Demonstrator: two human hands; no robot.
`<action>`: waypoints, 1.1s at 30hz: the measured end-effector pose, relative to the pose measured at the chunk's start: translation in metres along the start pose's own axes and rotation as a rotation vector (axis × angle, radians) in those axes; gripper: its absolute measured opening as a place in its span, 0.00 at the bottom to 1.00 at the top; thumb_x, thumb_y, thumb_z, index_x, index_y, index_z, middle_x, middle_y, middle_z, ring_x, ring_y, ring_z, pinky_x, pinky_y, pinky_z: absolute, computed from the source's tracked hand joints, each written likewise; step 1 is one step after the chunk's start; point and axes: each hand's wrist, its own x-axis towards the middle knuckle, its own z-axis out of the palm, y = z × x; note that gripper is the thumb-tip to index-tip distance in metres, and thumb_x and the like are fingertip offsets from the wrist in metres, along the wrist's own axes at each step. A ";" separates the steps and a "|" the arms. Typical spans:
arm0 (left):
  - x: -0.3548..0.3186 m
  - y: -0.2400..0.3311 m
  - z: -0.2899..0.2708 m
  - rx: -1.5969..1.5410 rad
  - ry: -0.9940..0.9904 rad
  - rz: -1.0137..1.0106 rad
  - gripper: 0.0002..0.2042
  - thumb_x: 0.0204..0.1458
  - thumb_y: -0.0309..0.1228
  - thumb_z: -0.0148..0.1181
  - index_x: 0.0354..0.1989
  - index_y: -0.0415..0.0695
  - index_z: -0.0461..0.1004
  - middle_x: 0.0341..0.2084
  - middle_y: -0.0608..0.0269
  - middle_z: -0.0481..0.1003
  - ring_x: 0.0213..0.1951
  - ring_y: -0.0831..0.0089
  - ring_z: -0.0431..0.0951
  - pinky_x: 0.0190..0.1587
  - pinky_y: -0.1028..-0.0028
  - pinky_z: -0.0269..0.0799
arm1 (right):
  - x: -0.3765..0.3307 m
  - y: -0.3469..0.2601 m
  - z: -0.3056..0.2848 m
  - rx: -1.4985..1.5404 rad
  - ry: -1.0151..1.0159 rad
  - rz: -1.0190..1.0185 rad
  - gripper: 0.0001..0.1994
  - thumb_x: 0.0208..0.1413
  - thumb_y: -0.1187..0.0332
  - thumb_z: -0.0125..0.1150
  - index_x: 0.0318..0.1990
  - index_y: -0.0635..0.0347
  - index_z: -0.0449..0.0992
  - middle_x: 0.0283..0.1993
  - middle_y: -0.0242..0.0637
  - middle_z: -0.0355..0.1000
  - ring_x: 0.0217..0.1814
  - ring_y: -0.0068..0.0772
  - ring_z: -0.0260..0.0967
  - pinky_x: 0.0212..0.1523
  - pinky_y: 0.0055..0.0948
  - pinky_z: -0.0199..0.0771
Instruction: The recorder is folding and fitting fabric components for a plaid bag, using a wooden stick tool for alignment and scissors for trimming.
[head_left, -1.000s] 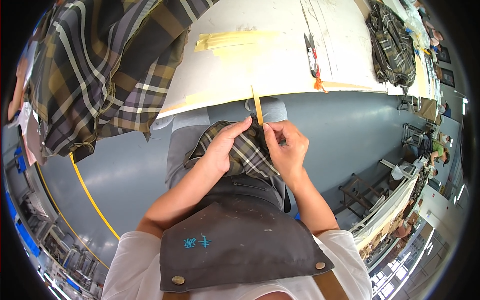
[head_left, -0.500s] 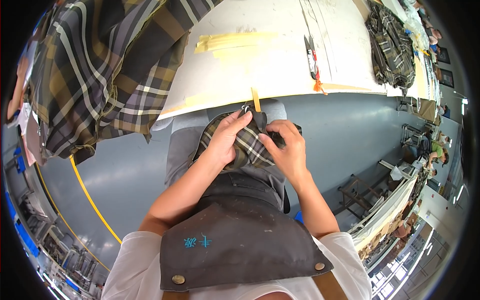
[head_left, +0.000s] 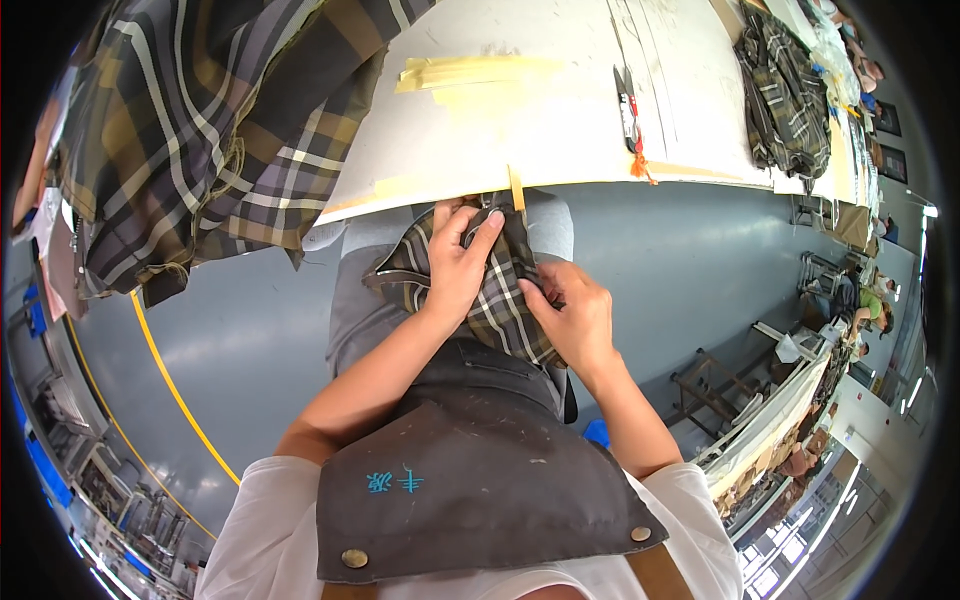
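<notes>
A piece of dark plaid fabric lies over my lap, just below the near edge of the table. My left hand grips its upper part close to that edge, thumb pressed against the cloth. Lower down, my right hand pinches the right edge of the same fabric between thumb and fingers. A dark strip runs along that edge between my two hands. Beside my left hand, a yellow strip hangs over the table edge.
The white table carries yellow tape and red-handled thread snips with an orange tassel. A large plaid cloth pile overhangs its left side; more plaid fabric lies far right. People work along the right.
The right hand has slid down and slightly toward me along the fabric edge, while the left has shifted a little. More of the plaid piece is now spread out between them.
</notes>
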 end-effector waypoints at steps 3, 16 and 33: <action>0.006 0.001 0.003 0.121 -0.001 0.071 0.09 0.53 0.30 0.55 0.29 0.35 0.72 0.36 0.65 0.67 0.41 0.77 0.65 0.46 0.79 0.59 | -0.004 0.001 -0.002 -0.027 0.005 -0.042 0.05 0.44 0.74 0.61 0.25 0.62 0.70 0.21 0.39 0.68 0.18 0.40 0.65 0.19 0.33 0.63; 0.024 0.003 -0.008 -0.513 -0.484 -0.475 0.14 0.52 0.37 0.55 0.41 0.40 0.70 0.32 0.64 0.73 0.33 0.77 0.73 0.38 0.78 0.70 | 0.001 -0.010 -0.010 -0.059 0.013 -0.012 0.09 0.50 0.72 0.57 0.20 0.63 0.68 0.17 0.41 0.65 0.15 0.43 0.62 0.16 0.35 0.59; 0.007 0.004 0.019 -0.661 -0.136 -0.468 0.09 0.57 0.36 0.49 0.36 0.44 0.67 0.18 0.69 0.65 0.20 0.79 0.64 0.21 0.78 0.61 | 0.034 -0.004 -0.004 0.280 -0.043 -0.062 0.04 0.51 0.74 0.55 0.28 0.66 0.72 0.18 0.36 0.68 0.16 0.28 0.65 0.18 0.23 0.64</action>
